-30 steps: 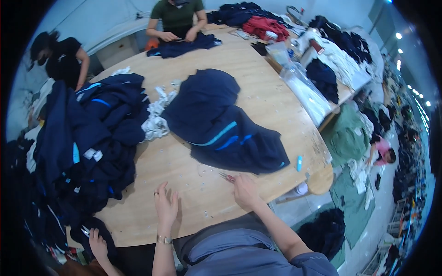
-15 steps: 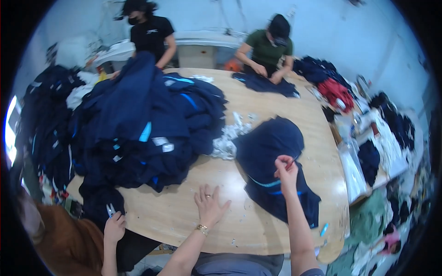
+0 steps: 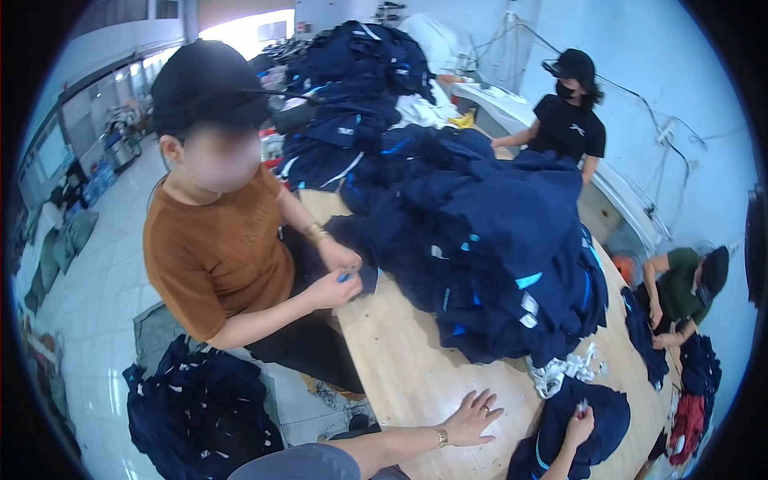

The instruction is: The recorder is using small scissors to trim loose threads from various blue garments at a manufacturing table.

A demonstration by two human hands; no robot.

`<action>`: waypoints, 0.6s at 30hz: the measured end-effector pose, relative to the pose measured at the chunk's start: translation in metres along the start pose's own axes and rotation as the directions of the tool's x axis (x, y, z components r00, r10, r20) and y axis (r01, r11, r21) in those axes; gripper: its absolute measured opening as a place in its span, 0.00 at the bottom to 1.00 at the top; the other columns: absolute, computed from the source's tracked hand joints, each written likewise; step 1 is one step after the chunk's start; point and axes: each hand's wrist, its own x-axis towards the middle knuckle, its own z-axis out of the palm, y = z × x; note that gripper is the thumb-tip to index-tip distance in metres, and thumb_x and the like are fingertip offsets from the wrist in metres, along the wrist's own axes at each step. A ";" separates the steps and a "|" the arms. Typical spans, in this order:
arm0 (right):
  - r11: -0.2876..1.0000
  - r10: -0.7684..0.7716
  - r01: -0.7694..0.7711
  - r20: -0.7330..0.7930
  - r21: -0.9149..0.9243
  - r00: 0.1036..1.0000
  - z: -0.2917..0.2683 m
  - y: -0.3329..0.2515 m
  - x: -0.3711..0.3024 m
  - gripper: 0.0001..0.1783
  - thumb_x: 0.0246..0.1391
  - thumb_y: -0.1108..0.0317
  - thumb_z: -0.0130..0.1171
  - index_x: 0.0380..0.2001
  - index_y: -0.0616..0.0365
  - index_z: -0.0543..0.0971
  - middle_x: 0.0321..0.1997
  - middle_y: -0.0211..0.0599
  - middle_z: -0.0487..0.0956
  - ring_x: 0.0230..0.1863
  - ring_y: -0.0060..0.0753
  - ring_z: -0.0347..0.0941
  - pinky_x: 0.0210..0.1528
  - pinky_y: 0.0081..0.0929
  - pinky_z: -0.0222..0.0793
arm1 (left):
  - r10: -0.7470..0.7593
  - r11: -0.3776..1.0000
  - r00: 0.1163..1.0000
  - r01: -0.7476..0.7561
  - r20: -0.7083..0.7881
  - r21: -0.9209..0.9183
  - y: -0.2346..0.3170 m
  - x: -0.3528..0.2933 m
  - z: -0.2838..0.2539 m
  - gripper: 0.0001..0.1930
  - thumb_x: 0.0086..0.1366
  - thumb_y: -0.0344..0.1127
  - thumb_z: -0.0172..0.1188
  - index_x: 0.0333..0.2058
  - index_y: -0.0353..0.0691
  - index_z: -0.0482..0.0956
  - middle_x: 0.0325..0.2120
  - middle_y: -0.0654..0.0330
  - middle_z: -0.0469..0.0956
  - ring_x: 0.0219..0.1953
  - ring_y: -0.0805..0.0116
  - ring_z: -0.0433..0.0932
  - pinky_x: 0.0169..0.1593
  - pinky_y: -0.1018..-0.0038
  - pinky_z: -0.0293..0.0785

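Observation:
My left hand [image 3: 472, 418] lies flat on the bare wooden tabletop [image 3: 404, 368], fingers spread and nothing in them. A gold bracelet circles its wrist. My right hand [image 3: 578, 432] is closed round small red-handled thread snips [image 3: 582, 406], whose metal tip points up and away. That hand is over a navy garment [image 3: 616, 416] with a light blue stripe; whether it touches the cloth I cannot tell. White scraps [image 3: 550, 378] lie against the garment's far edge. A big heap of navy garments [image 3: 512, 216] rises beyond my left hand.
On my left, a co-worker in a brown shirt [image 3: 216, 248] handles dark cloth with a small blue tool. Two more people, in black [image 3: 568, 128] and in green [image 3: 680, 280], stand across the table. A pile of navy garments [image 3: 200, 408] sits on the floor at left.
The view has swung left, bringing the brown-shirted co-worker and the floor into sight. My left hand stays flat on the table; my right keeps the snips over the garment.

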 end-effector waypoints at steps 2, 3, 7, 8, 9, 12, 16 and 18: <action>0.979 -0.098 0.127 -0.176 0.159 0.979 0.001 0.022 0.003 0.13 0.51 0.63 0.57 0.31 0.64 0.78 0.26 0.48 0.78 0.26 0.43 0.74 0.29 0.36 0.68 | -0.039 0.999 0.999 0.039 -0.008 -0.009 0.004 -0.006 0.000 0.35 0.57 0.60 0.47 0.57 0.43 0.60 0.56 0.45 0.58 0.62 0.49 0.49 0.59 0.52 0.44; 0.951 -0.043 0.067 -0.084 0.303 0.996 0.011 0.030 0.008 0.15 0.53 0.62 0.55 0.30 0.66 0.78 0.26 0.46 0.78 0.27 0.39 0.74 0.30 0.33 0.68 | -0.065 0.998 0.997 0.065 0.032 0.002 0.007 -0.003 0.000 0.35 0.57 0.60 0.48 0.57 0.43 0.60 0.57 0.45 0.57 0.62 0.49 0.48 0.60 0.52 0.43; 0.913 0.083 0.106 -0.432 0.394 0.898 -0.077 -0.013 -0.025 0.14 0.54 0.65 0.56 0.27 0.69 0.78 0.29 0.47 0.79 0.30 0.36 0.74 0.38 0.29 0.70 | -0.005 0.997 0.999 0.009 0.053 -0.071 0.006 -0.003 0.000 0.35 0.56 0.59 0.49 0.57 0.43 0.60 0.58 0.45 0.55 0.63 0.50 0.47 0.61 0.53 0.41; 0.785 0.193 0.117 -0.420 0.608 0.887 -0.095 -0.018 -0.029 0.15 0.55 0.65 0.55 0.31 0.70 0.76 0.31 0.45 0.78 0.31 0.34 0.71 0.39 0.28 0.68 | 0.003 0.998 0.999 0.000 0.049 -0.065 -0.001 -0.002 0.000 0.35 0.56 0.59 0.49 0.57 0.43 0.60 0.58 0.45 0.55 0.63 0.50 0.47 0.61 0.53 0.41; 0.698 0.357 0.062 -0.421 0.713 0.834 -0.107 -0.019 -0.030 0.13 0.54 0.66 0.56 0.36 0.67 0.74 0.27 0.40 0.75 0.29 0.33 0.69 0.36 0.27 0.67 | -0.003 0.995 1.000 0.003 0.003 -0.097 -0.002 -0.004 0.003 0.36 0.54 0.59 0.51 0.56 0.42 0.61 0.58 0.45 0.56 0.63 0.49 0.46 0.62 0.53 0.40; 0.501 0.496 -0.117 -0.174 0.858 0.851 -0.112 0.158 0.018 0.26 0.56 0.52 0.51 0.56 0.46 0.63 0.57 0.37 0.65 0.60 0.34 0.56 0.64 0.31 0.50 | 0.073 0.971 0.991 -0.096 -0.112 -0.218 0.000 -0.002 0.006 0.37 0.52 0.59 0.53 0.56 0.41 0.62 0.57 0.45 0.58 0.63 0.46 0.46 0.61 0.49 0.42; 0.594 0.377 0.118 -0.405 0.795 0.833 -0.195 0.071 0.016 0.14 0.53 0.62 0.54 0.43 0.52 0.69 0.35 0.33 0.67 0.38 0.31 0.61 0.43 0.29 0.58 | 0.225 0.631 0.894 0.168 0.386 -0.757 -0.009 -0.008 -0.047 0.31 0.61 0.54 0.52 0.55 0.38 0.61 0.50 0.47 0.66 0.54 0.56 0.63 0.56 0.65 0.60; 0.645 0.323 0.295 -0.601 0.705 0.731 -0.252 0.030 -0.020 0.06 0.52 0.69 0.57 0.34 0.56 0.74 0.21 0.31 0.69 0.24 0.29 0.65 0.29 0.28 0.63 | 0.692 0.245 0.664 0.153 0.283 -0.957 0.003 -0.032 -0.101 0.25 0.64 0.47 0.51 0.54 0.38 0.64 0.44 0.54 0.72 0.44 0.68 0.71 0.48 0.75 0.66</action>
